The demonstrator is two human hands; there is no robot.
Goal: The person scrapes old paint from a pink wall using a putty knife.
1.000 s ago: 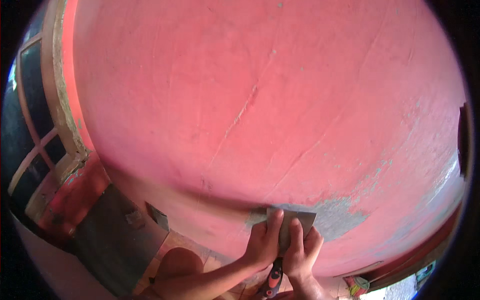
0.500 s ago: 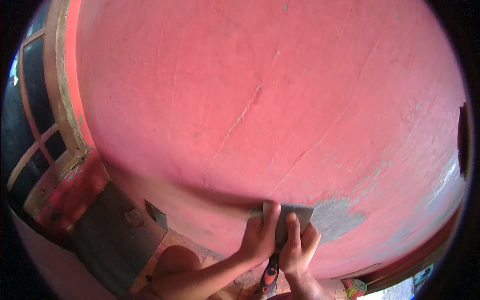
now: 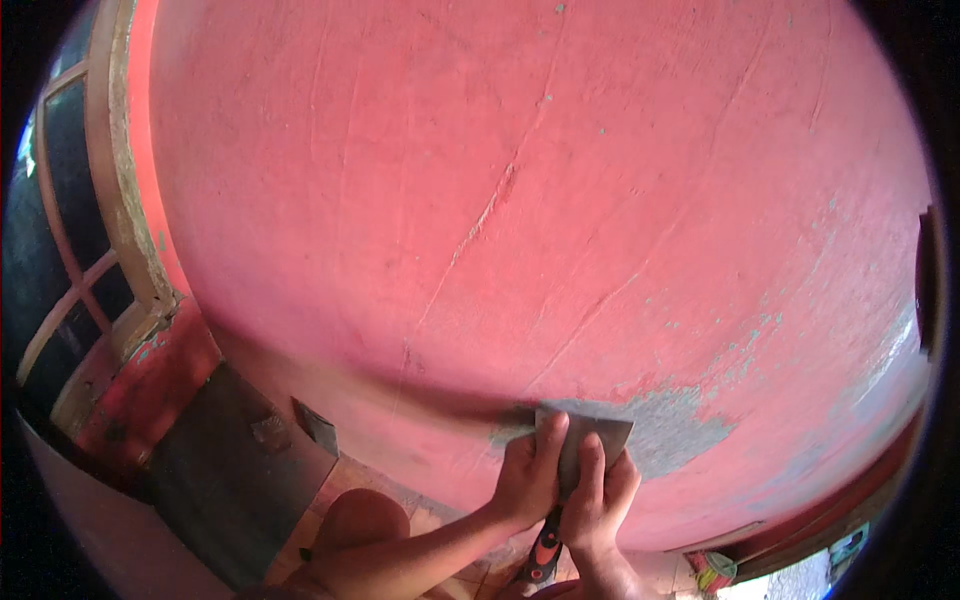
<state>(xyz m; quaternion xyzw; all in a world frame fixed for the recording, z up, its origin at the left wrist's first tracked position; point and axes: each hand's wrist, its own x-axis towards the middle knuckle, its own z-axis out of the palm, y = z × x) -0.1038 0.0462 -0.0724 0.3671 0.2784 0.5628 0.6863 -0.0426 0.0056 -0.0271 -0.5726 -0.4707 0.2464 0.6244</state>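
window (image 3: 75,260): far left edge, dark panes w/ pale frame, well apart from the hands.
floor (image 3: 240,490): dark slab + tiled patch at lower left, below the wall base; open room there.
wall (image 3: 520,200): red paint, fills most of view; long diagonal crack through the middle. Wide free surface above and to both sides of the hands.
bare patch (image 3: 670,425): grey, paint gone, just right of the blade, touching it.
left hand (image 3: 528,478): fingers closed down flat on the scraper's blade, pressing it to the wall; forearm comes in from lower left.
scraper (image 3: 590,440): grey metal blade flat against wall at lower centre, top edge at the patch's left end; red/black handle pokes out below btwn the hands.
right hand (image 3: 598,500): just beside left hand, touching it; fingers curled over blade's lower part, holding it on the wall.
right edge: dark opening at wall's far right, well apart.
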